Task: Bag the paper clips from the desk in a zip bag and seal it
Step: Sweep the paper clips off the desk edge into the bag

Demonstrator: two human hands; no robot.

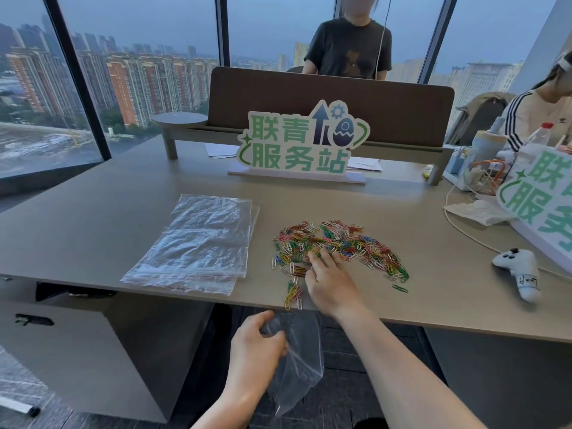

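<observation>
Spare bags [198,243] stacked flat on desk [93,218]. L hand [257,345] below desk edge, grips zip bag [300,360] by mouth. R hand [328,281], fingers loosely spread, rests on paper clips [340,246] heaped mid-desk. Controller [518,270] far right.

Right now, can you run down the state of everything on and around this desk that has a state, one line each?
Paper clips: loose, spread on the desk.
Right hand: fingers resting on the clips.
Left hand: gripping the zip bag below the desk edge.
Zip bag: open-looking, unsealed, hanging.
Spare bags: stacked flat.
Bottle: capped, upright.
</observation>
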